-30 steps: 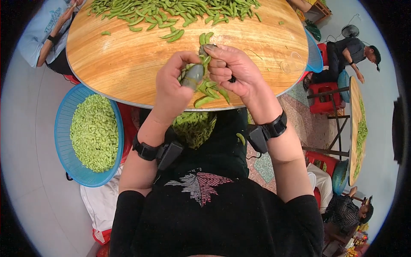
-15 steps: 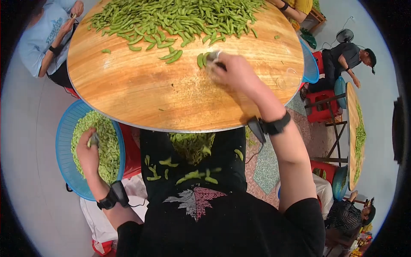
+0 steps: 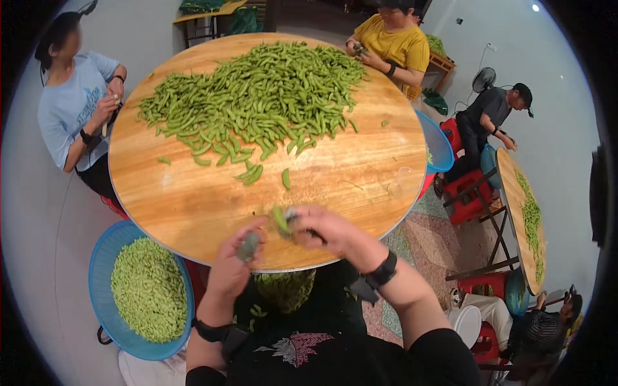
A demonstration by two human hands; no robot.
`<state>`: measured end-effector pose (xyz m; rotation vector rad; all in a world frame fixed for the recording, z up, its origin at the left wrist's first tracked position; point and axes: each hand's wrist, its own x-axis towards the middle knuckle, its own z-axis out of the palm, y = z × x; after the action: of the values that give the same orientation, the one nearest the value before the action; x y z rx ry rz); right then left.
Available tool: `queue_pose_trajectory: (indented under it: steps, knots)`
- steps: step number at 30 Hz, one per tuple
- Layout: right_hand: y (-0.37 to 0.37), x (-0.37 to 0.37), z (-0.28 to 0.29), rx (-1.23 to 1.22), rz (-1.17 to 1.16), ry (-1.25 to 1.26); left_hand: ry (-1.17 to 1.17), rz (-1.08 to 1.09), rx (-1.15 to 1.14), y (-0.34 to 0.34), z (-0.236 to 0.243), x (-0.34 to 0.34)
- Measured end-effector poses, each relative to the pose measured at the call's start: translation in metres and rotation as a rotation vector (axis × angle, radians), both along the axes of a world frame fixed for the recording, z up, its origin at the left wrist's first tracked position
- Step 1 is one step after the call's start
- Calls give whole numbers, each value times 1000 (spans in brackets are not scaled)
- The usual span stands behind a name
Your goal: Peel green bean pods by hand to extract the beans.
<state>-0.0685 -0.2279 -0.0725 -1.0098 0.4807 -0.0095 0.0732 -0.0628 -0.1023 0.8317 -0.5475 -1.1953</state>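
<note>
Pinched in my right hand [image 3: 328, 230] is a green bean pod [image 3: 280, 220], just above the near part of the round wooden table [image 3: 193, 206]. A grey cover shows at that hand's fingertips. Close by on the left, my left hand [image 3: 230, 267] is raised at the table edge, fingers apart, with a grey cover on its thumb; no pod shows in it. A large heap of pods [image 3: 264, 106] covers the far half of the table. One loose pod [image 3: 286, 179] lies just beyond my right hand.
Left of my lap stands a blue basket [image 3: 96, 283] of shelled green beans [image 3: 148, 293]. Pods and husks [image 3: 283, 289] lie on my lap. A person in light blue [image 3: 74, 106] sits left, one in yellow [image 3: 399, 48] far right. Another table [image 3: 515, 206] stands right.
My left hand has come from the basket of beans to the table edge. My right hand has drawn back toward me with a pod. The view has tilted up, showing more table.
</note>
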Motion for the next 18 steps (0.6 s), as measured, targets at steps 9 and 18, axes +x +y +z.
queue_pose_trajectory:
  steps: [9,18]
  knots:
    - [30,-17,6,-168,18,-85,149,111,-141,-32,-7,-23]
    - [35,-10,3,-239,49,-109,-87,309,-78,-34,-6,-22]
